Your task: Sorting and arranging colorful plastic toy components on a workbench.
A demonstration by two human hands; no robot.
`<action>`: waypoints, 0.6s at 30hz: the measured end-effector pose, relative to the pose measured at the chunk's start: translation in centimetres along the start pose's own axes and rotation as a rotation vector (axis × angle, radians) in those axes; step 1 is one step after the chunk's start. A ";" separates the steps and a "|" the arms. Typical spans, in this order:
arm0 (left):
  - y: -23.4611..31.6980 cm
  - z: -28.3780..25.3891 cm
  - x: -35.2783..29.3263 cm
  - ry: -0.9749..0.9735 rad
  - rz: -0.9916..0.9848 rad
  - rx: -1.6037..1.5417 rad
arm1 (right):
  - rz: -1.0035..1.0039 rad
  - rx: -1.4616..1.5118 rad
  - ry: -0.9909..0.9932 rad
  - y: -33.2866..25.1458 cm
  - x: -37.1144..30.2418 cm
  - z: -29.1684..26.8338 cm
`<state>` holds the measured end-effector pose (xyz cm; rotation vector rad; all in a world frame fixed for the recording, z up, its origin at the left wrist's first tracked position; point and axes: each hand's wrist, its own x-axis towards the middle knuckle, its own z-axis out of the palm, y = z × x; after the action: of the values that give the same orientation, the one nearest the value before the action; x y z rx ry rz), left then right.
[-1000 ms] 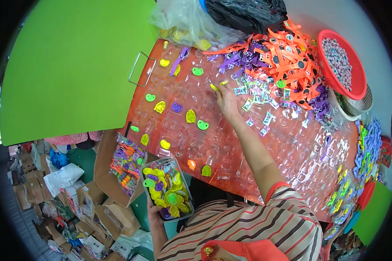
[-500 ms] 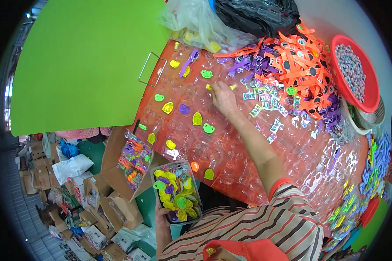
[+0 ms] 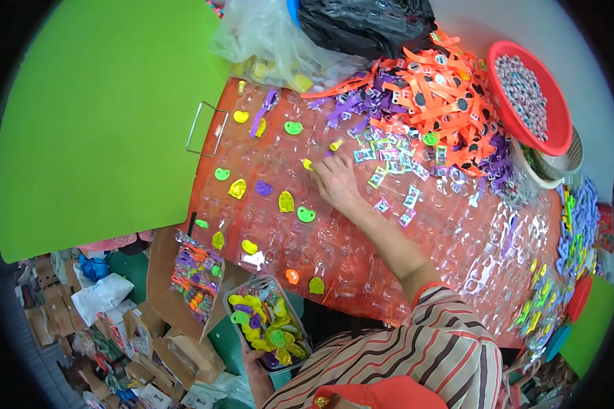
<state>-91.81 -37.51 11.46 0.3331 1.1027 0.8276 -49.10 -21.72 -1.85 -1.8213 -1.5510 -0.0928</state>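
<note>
Pinching yellow pc [image 3: 308, 164] @12 o'clock (R fingers [image 3: 323, 175]), gripping plastic tub [image 3: 294, 308] @7 (L fingers [image 3: 255, 355]), w/ few blister cavs [image 3: 273, 228] filled yet.

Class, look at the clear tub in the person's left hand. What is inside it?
The tub holds yellow, green and purple pieces. Its bottom cannot be seen beneath them.
</note>
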 end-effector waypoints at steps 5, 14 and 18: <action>0.2 -0.3 1.5 -0.062 -0.081 0.021 | 0.000 0.010 -0.134 0.0 -6.8 -4.5; 0.1 0.1 2.8 -0.037 -0.055 0.028 | 0.192 -0.203 -0.069 2.9 -8.1 -7.8; 0.1 -1.6 2.9 -0.069 -0.079 0.054 | 0.332 -0.292 0.039 5.9 -8.7 -9.4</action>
<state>-92.66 -35.55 8.96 0.3585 1.0683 0.7120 -42.62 -34.19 -2.02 -2.2685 -1.2377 -0.2049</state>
